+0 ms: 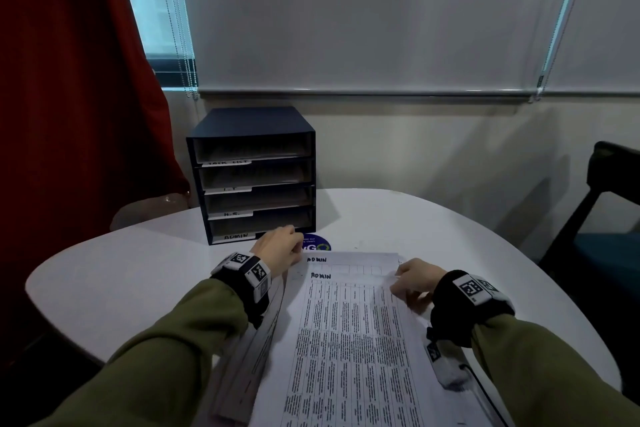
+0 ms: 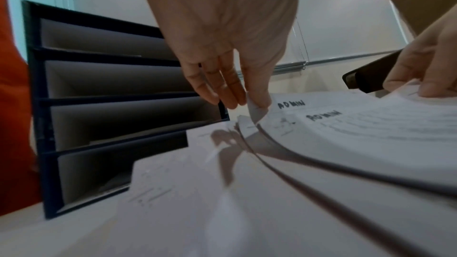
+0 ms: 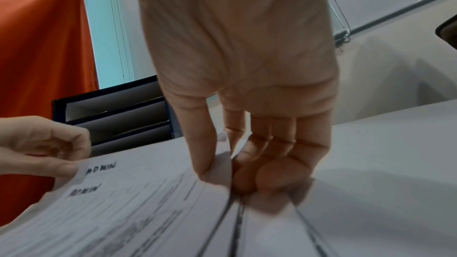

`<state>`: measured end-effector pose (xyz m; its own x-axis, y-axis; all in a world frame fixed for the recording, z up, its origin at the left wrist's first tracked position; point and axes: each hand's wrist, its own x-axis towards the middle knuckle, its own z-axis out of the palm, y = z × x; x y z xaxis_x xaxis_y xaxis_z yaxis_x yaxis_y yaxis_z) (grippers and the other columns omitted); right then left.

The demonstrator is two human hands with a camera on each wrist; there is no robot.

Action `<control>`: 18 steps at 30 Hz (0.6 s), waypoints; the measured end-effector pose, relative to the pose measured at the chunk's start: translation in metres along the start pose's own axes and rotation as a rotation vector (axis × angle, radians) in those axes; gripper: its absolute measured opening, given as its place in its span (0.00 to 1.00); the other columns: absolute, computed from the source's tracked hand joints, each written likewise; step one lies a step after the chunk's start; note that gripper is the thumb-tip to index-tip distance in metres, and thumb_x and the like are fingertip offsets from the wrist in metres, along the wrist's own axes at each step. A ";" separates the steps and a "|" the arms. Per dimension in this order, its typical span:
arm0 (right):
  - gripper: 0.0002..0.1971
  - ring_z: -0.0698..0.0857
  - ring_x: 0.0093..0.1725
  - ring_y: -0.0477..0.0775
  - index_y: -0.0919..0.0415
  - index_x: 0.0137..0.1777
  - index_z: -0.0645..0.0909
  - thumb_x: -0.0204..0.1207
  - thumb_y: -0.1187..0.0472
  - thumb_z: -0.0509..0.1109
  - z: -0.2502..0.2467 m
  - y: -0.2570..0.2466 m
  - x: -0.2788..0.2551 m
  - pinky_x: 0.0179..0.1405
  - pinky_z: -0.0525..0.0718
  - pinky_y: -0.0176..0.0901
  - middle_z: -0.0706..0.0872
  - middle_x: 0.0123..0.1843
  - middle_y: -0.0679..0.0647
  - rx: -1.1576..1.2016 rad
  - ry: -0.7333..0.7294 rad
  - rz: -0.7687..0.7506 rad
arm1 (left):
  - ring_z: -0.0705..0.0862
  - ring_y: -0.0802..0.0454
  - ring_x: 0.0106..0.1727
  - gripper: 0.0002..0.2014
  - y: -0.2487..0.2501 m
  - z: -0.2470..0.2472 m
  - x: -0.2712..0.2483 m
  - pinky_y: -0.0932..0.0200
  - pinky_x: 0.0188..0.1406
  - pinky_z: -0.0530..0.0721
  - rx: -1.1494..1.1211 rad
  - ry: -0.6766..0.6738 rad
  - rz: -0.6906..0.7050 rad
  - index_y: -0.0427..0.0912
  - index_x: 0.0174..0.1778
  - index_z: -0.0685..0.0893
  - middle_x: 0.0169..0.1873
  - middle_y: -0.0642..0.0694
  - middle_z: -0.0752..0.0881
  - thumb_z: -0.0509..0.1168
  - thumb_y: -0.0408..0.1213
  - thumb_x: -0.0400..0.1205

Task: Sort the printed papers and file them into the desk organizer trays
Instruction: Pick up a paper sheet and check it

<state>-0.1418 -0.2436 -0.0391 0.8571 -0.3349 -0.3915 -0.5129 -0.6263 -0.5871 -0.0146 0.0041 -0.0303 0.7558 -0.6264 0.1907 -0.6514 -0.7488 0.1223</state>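
A stack of printed papers (image 1: 349, 340) lies on the white table (image 1: 138, 270) in front of me; the two top sheets are handwritten "ADMIN". My left hand (image 1: 280, 248) pinches the far left corner of the top sheets (image 2: 257, 108) and lifts it. My right hand (image 1: 414, 282) pinches the right edge of those sheets (image 3: 220, 165) between thumb and fingers. The dark desk organizer (image 1: 256, 173) stands beyond the left hand, with four trays labelled TASK LIST, I.T., H.R. and ADMIN. More sheets stay flat underneath (image 2: 222, 192).
A red curtain (image 1: 69, 97) hangs at the left, close behind the organizer. A dark chair (image 1: 602, 218) stands at the right of the table. A round blue sticker (image 1: 317, 246) lies between organizer and papers. Bare tabletop shows at left and far right.
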 end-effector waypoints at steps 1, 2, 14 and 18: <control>0.06 0.76 0.26 0.49 0.62 0.36 0.77 0.69 0.72 0.67 0.001 0.001 0.001 0.21 0.73 0.30 0.76 0.28 0.53 0.040 0.007 0.006 | 0.80 0.48 0.47 0.03 -0.003 -0.002 -0.002 0.55 0.47 0.79 -0.052 -0.016 -0.012 0.46 0.43 0.76 0.43 0.50 0.79 0.64 0.38 0.81; 0.06 0.76 0.25 0.49 0.63 0.35 0.77 0.68 0.73 0.66 0.001 0.001 0.002 0.20 0.72 0.29 0.75 0.27 0.54 0.083 0.020 0.007 | 0.81 0.48 0.46 0.03 -0.005 -0.004 -0.004 0.54 0.47 0.80 -0.125 -0.025 -0.035 0.46 0.43 0.75 0.42 0.49 0.81 0.64 0.37 0.81; 0.13 0.71 0.32 0.50 0.61 0.32 0.70 0.75 0.70 0.68 0.009 -0.009 0.009 0.29 0.67 0.37 0.70 0.32 0.54 0.370 0.177 -0.154 | 0.80 0.56 0.38 0.03 -0.012 -0.015 -0.033 0.63 0.38 0.81 -0.713 0.043 -0.071 0.47 0.43 0.83 0.39 0.52 0.83 0.66 0.34 0.81; 0.14 0.69 0.31 0.52 0.59 0.32 0.66 0.75 0.69 0.67 0.013 -0.014 0.011 0.33 0.67 0.39 0.70 0.31 0.55 0.469 0.274 -0.220 | 0.81 0.55 0.41 0.02 -0.010 -0.022 -0.045 0.62 0.33 0.84 -1.055 0.032 -0.201 0.45 0.46 0.79 0.41 0.50 0.78 0.63 0.37 0.84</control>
<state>-0.1258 -0.2298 -0.0441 0.8953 -0.4409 -0.0640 -0.2345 -0.3442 -0.9092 -0.0439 0.0447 -0.0182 0.8635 -0.4949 0.0968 -0.2552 -0.2632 0.9304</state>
